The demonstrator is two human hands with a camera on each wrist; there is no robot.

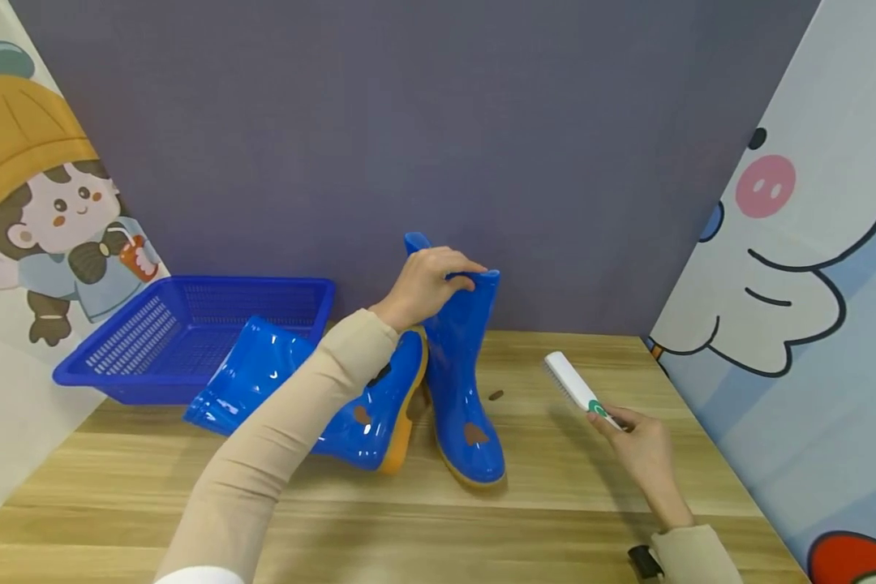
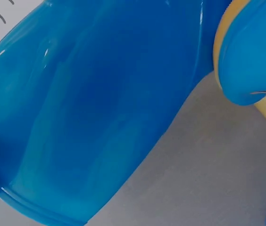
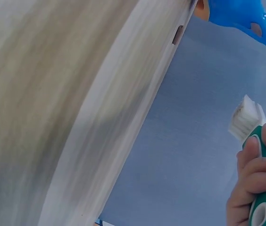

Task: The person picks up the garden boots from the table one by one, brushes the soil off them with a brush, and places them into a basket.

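Observation:
A shiny blue rain boot (image 1: 458,349) with a yellow sole stands on the table, a brown patch (image 1: 474,434) on its toe. My left hand (image 1: 429,280) grips the rim of its shaft; in the left wrist view the blue shaft (image 2: 90,103) fills most of the picture. The other blue rain boot (image 1: 368,422) lies on its side to the left, partly behind my left forearm, and also bears a brown patch. Off to the right, my right hand (image 1: 638,446) holds a white-and-green scrub brush (image 1: 571,380) by its handle, apart from both boots. Its bristles (image 3: 245,120) are white.
At the back left stands a blue plastic basket (image 1: 190,324), with the lying boot's shaft in front of its near corner. A small brown piece (image 1: 495,395) lies on the wooden table (image 1: 540,519) right of the standing boot. A grey panel (image 1: 423,122) rises behind.

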